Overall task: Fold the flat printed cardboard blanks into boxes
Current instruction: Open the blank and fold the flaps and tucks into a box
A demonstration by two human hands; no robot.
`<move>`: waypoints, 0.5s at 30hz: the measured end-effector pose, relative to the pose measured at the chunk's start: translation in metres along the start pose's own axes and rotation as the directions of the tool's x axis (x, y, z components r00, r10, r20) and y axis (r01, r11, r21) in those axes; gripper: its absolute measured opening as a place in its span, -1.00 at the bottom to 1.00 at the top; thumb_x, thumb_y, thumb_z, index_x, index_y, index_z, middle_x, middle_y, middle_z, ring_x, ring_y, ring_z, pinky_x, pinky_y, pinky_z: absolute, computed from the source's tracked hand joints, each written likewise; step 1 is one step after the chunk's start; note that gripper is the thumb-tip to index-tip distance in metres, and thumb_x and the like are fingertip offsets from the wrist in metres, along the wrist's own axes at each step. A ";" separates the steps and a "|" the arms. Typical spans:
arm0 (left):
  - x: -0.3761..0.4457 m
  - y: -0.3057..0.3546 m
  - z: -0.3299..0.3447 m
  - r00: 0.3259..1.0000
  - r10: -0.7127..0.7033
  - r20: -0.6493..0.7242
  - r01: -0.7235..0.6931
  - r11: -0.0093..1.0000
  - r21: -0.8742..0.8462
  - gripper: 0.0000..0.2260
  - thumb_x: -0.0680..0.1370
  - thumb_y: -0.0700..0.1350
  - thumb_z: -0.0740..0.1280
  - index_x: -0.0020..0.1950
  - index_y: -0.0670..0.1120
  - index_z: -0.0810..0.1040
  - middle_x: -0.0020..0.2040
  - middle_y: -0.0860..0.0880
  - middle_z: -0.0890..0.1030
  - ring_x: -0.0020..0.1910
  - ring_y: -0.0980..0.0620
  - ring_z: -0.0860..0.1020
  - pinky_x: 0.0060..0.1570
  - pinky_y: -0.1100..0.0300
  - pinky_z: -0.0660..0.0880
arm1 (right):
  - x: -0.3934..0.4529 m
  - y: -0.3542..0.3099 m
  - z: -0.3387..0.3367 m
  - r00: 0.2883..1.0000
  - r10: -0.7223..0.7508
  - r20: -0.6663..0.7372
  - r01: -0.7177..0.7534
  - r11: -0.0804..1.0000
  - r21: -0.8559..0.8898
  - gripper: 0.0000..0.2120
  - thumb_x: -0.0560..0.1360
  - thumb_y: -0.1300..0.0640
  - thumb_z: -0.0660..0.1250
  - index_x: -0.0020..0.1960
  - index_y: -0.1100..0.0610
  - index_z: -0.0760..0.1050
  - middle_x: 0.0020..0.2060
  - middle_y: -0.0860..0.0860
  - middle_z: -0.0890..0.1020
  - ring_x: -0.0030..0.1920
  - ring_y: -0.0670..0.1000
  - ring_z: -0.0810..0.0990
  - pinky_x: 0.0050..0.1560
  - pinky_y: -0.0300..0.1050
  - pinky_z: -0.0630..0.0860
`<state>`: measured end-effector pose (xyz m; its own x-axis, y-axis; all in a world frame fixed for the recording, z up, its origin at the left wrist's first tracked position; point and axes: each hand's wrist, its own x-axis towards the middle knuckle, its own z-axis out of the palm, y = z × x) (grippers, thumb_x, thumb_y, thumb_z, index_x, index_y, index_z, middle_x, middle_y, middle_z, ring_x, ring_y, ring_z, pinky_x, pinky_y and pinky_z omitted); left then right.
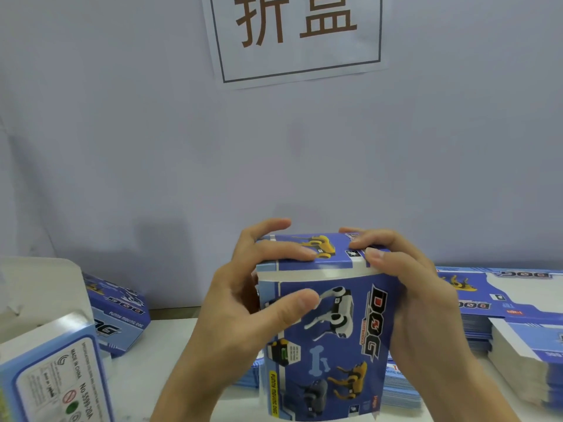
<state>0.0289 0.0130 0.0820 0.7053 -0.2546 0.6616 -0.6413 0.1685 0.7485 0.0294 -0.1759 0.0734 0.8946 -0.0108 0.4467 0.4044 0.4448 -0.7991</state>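
Folded boxes (118, 318) at desk (170, 339) left edge. Left hand (243, 312) grasps half-formed box (326, 333) mid-desk, thumb on front; right hand (405, 293) grips top flap. Blank stacks (502, 306) at right edge; sign (297, 35) on wall.

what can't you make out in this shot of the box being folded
Head view only:
- Bottom of the held box: cut off by the lower frame edge.
- Its far side and inside: hidden by its own panels and the left hand and right hand.
- Fine print on the label of the box at left: too small and blurred.
- Number of blanks in the stack: edges too fine, right end cut off.
- Sign: top cut off.
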 end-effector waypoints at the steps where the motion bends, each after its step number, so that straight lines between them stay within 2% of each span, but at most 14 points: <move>1: 0.000 0.001 0.000 1.000 0.006 0.005 -0.006 1.000 0.014 -0.71 0.38 0.14 0.55 0.03 0.07 0.70 0.35 0.14 0.47 0.31 -0.02 0.55 -0.15 0.02 0.67 | -0.001 0.000 -0.001 1.000 -0.001 0.005 0.001 1.000 -0.002 -0.89 0.31 0.12 0.34 -0.22 0.09 0.64 0.17 0.03 0.67 -0.05 0.12 0.72 -0.22 -0.03 0.63; 4: 0.000 0.000 0.002 1.000 0.016 -0.017 -0.016 1.000 0.011 -0.87 0.45 -0.05 0.51 -0.01 0.02 0.73 0.32 0.12 0.52 0.31 -0.04 0.55 -0.19 0.05 0.67 | -0.003 0.002 -0.003 0.999 -0.033 0.039 0.034 0.999 -0.009 -0.90 0.34 0.10 0.42 -0.16 0.04 0.68 0.25 -0.03 0.63 0.08 0.13 0.71 -0.16 0.01 0.68; 5: 0.000 -0.002 0.002 0.999 0.017 -0.033 -0.016 1.000 0.013 -0.86 0.44 -0.08 0.48 -0.02 0.00 0.73 0.31 0.11 0.54 0.31 -0.04 0.56 -0.20 0.06 0.67 | -0.004 0.002 -0.003 0.997 -0.048 0.062 0.050 0.998 -0.027 -0.86 0.32 0.07 0.51 -0.12 0.00 0.69 0.28 -0.07 0.60 0.13 0.14 0.69 -0.13 0.05 0.68; 6: 0.000 -0.003 0.001 0.999 0.018 -0.039 -0.018 1.000 0.007 -0.86 0.45 -0.09 0.48 -0.01 -0.01 0.73 0.31 0.12 0.55 0.31 -0.04 0.56 -0.21 0.07 0.67 | -0.004 0.002 -0.003 0.994 -0.066 0.091 0.072 0.995 -0.064 -0.75 0.25 -0.01 0.60 -0.09 -0.04 0.70 0.31 -0.11 0.58 0.17 0.15 0.67 -0.10 0.09 0.68; 8: 0.000 -0.003 0.001 0.999 0.036 -0.029 -0.035 0.999 0.006 -0.83 0.48 0.01 0.48 0.02 -0.01 0.72 0.33 0.12 0.54 0.33 -0.02 0.54 -0.21 0.07 0.67 | -0.004 0.003 -0.002 0.987 -0.110 0.115 0.127 0.980 -0.156 -0.57 0.13 -0.22 0.66 -0.08 -0.09 0.69 0.34 -0.16 0.55 0.24 0.16 0.63 -0.03 0.18 0.67; 10: 0.000 -0.002 0.001 0.998 0.051 -0.027 -0.051 0.999 0.009 -0.74 0.43 0.10 0.49 0.03 0.00 0.73 0.35 0.11 0.54 0.35 -0.03 0.52 -0.19 0.06 0.67 | -0.002 0.004 0.000 0.984 -0.143 0.107 0.163 0.965 -0.208 -0.59 0.13 -0.30 0.63 -0.16 -0.08 0.69 0.34 -0.15 0.55 0.29 0.17 0.60 -0.01 0.23 0.65; 13: -0.001 -0.003 0.000 0.997 0.067 -0.028 -0.066 0.997 0.030 -0.75 0.45 0.09 0.48 0.03 -0.01 0.74 0.37 0.10 0.53 0.38 -0.02 0.50 -0.17 0.05 0.68 | -0.001 0.006 -0.001 0.985 -0.139 0.101 0.154 0.976 -0.157 -0.61 0.15 -0.27 0.65 -0.21 -0.01 0.71 0.33 -0.09 0.56 0.27 0.19 0.61 -0.10 0.12 0.66; 15: -0.001 -0.007 -0.002 0.997 0.077 -0.023 -0.077 0.996 0.035 -0.85 0.51 -0.04 0.45 0.03 -0.04 0.74 0.39 0.11 0.52 0.39 -0.03 0.49 -0.14 0.04 0.68 | -0.001 0.007 -0.002 0.985 -0.139 0.099 0.153 0.977 -0.149 -0.61 0.14 -0.26 0.65 -0.23 0.00 0.71 0.33 -0.08 0.57 0.27 0.19 0.60 -0.11 0.07 0.66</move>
<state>0.0328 0.0137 0.0763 0.6602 -0.2192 0.7184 -0.7037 0.1538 0.6936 0.0319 -0.1748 0.0668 0.8064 0.0157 0.5911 0.5602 0.2997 -0.7722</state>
